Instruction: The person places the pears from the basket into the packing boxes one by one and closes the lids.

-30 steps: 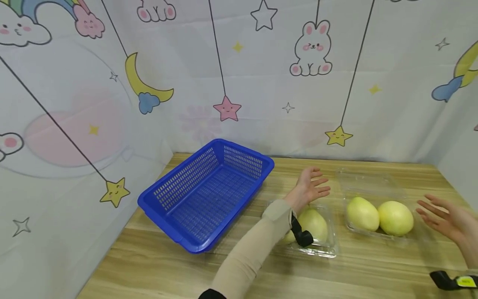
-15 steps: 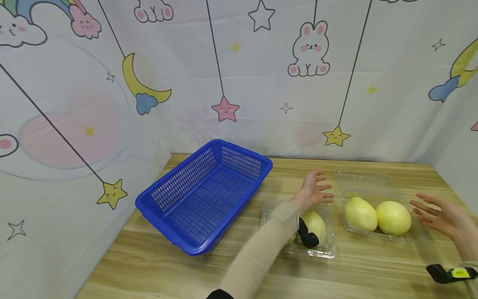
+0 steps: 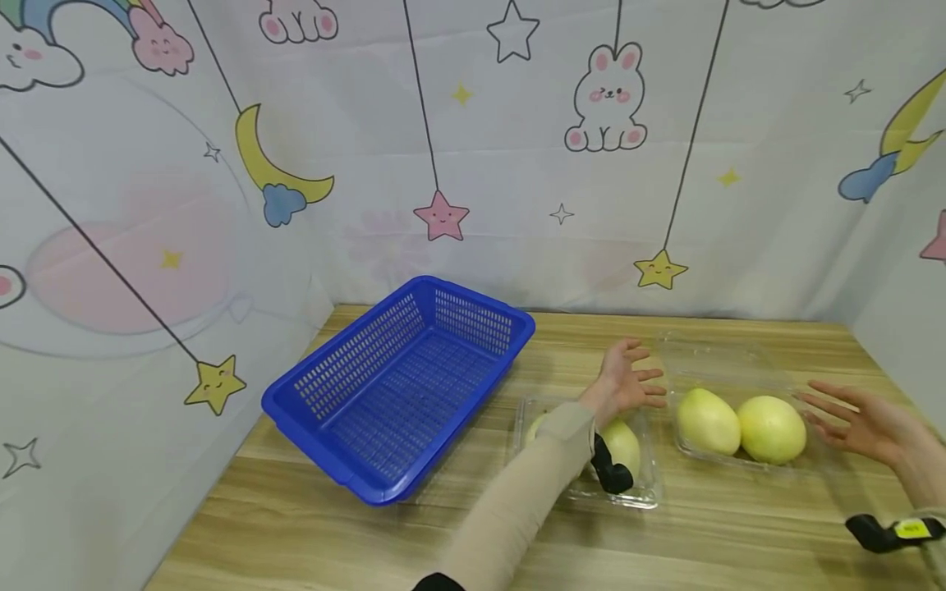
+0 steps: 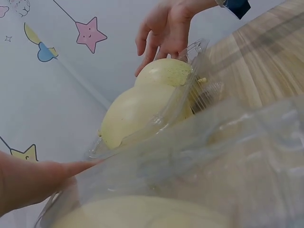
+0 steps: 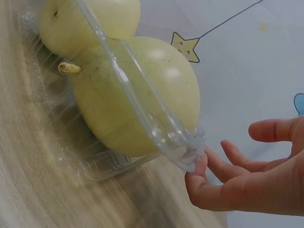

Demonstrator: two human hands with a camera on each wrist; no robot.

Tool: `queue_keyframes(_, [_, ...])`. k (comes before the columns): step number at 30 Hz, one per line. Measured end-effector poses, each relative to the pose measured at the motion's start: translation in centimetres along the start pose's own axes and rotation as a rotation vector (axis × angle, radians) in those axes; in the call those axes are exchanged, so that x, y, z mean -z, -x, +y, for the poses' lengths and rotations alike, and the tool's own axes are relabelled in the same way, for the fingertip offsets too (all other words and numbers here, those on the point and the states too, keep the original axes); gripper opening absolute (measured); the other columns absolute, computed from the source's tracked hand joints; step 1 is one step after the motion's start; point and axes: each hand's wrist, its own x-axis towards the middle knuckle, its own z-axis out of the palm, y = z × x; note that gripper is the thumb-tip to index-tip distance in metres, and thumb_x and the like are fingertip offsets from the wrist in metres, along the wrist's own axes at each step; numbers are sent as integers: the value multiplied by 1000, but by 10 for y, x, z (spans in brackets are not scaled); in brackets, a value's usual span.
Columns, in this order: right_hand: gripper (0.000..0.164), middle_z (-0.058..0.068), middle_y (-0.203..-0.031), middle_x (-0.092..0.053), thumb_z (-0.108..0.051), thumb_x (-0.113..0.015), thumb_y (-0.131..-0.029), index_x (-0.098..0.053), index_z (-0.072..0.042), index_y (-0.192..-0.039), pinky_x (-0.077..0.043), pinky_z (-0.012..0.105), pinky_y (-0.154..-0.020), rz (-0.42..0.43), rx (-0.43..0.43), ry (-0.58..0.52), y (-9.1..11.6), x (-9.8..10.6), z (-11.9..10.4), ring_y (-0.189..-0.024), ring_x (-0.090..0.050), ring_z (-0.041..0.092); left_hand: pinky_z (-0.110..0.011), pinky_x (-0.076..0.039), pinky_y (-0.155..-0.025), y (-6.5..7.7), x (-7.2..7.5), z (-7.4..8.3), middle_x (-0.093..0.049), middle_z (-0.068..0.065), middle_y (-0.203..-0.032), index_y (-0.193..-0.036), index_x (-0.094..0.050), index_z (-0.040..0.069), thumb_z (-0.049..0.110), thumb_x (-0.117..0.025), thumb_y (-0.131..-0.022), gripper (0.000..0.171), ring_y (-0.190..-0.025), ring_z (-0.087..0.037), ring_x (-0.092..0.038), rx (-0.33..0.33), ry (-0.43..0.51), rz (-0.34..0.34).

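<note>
Two pale yellow-green melons [image 3: 708, 421] sit side by side in a clear plastic clamshell box [image 3: 739, 465] on the right, its lid [image 3: 709, 355] folded back behind. My left hand [image 3: 626, 382] is at that box's left side, palm turned inward, fingers spread and holding nothing. Over on the other side, my right hand [image 3: 868, 423] has its fingers loosely extended; in the right wrist view its lower fingertips [image 5: 202, 164] touch the corner of the clear rim. A second clear box [image 3: 646, 501] with melons [image 3: 624, 450] lies under my left forearm, partly hidden by it.
An empty blue plastic basket [image 3: 395, 484] with slotted walls stands at the left of the wood-grain table [image 3: 310, 533]. A white cloth [image 3: 517, 263] printed with cartoon figures hangs behind and along both sides.
My left hand has moved slightly right, toward the right-hand box. My right hand has shifted a little left, closer to the box's edge. The melons and basket stay put.
</note>
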Motion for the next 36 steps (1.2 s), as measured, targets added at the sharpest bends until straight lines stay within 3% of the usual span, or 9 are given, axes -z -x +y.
queue_keyframes(6, [59,-5,-119,-60,-23,-2,-98,-58,-23,-116,-45,32,-90,-145,-53,-69,-1,4,-4,-109,-53,18,-70,-12,-98,-4,4,1,-23,-33,-139,-139,-25,5,35,-40,-87,62,-125,-59,-13,20,17,-30])
queue_keyframes(11, [63,-4,-125,-56,-24,4,-97,-54,-24,-121,-42,32,-94,-210,-73,-102,-3,8,-3,-114,-50,19,-74,-11,-94,-6,7,2,-22,-34,-140,-139,-24,8,37,-38,-87,61,-124,-60,-12,35,15,-54])
queue_keyframes(24, [73,-5,-138,-43,-8,16,-91,-40,-26,-133,-36,36,-100,-393,-13,-148,-4,18,5,-122,-41,21,-74,-10,-93,-9,9,3,-18,-31,-143,-143,-15,14,42,-33,-88,65,-125,-62,-6,78,-4,-123])
queue_keyframes(32, [64,-12,-132,-48,0,2,-95,-41,-33,-129,-44,31,-89,-266,67,23,-5,19,10,-108,-50,17,-74,-11,-94,-8,9,4,-18,-25,-145,-144,-14,16,47,-31,-88,66,-126,-60,-6,93,-14,-157])
queue_keyframes(36, [65,-12,-132,-48,4,-1,-94,-41,-34,-129,-45,30,-89,-260,82,33,-6,20,13,-108,-49,15,-74,-11,-93,-8,10,4,-19,-22,-146,-143,-15,17,49,-30,-88,66,-126,-60,-5,93,-11,-170])
